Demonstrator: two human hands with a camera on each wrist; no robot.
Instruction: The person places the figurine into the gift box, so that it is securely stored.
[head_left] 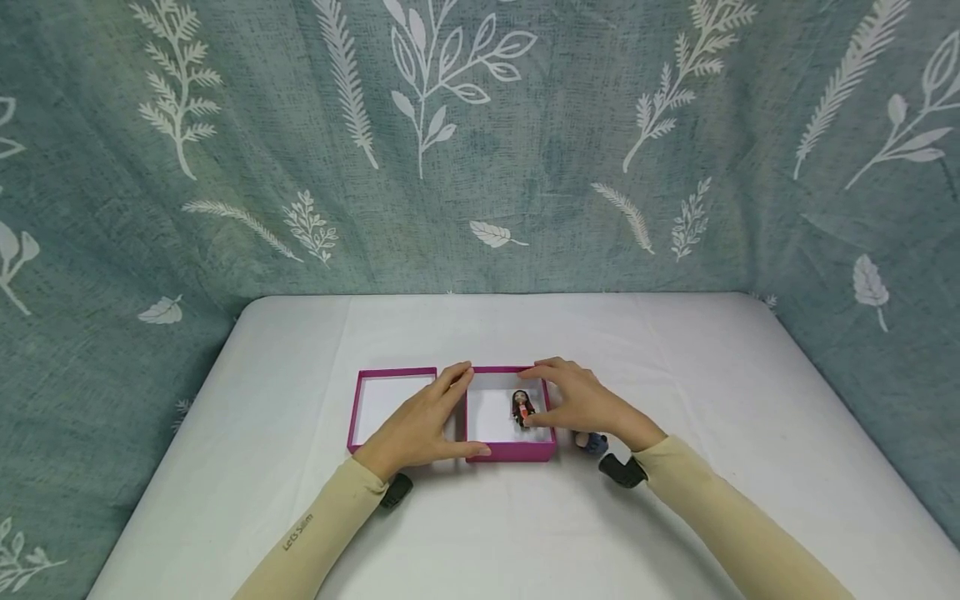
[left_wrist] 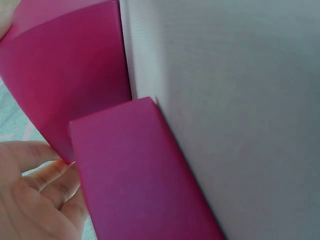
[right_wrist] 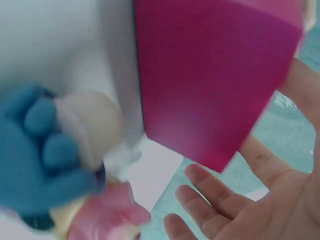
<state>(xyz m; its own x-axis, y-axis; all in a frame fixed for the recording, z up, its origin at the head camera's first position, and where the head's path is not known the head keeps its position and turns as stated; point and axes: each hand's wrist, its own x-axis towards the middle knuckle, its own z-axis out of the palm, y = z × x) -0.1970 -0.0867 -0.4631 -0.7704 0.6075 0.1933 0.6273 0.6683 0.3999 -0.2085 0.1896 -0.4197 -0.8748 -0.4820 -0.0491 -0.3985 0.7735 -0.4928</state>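
A magenta box [head_left: 513, 452] with a white inside stands in front of me. A small doll [head_left: 521, 408] with long dark hair and an orange-red outfit lies in it, near the right wall. My left hand [head_left: 420, 425] grips the box's left side, fingertips at the back corner and thumb at the front. My right hand [head_left: 581, 400] holds the right side, index finger at the far corner; its thumb overlaps the doll in the head view. The right wrist view shows this hand's other fingers [right_wrist: 212, 202] spread beside the outer wall.
A matching shallow lid [head_left: 393, 400], white inside, stands left of the box, partly behind my left hand. A blue figure [right_wrist: 35, 155] and a pink figure [right_wrist: 105, 212] are right of the box. The white table [head_left: 525, 525] meets a leaf-patterned cloth [head_left: 450, 208] behind.
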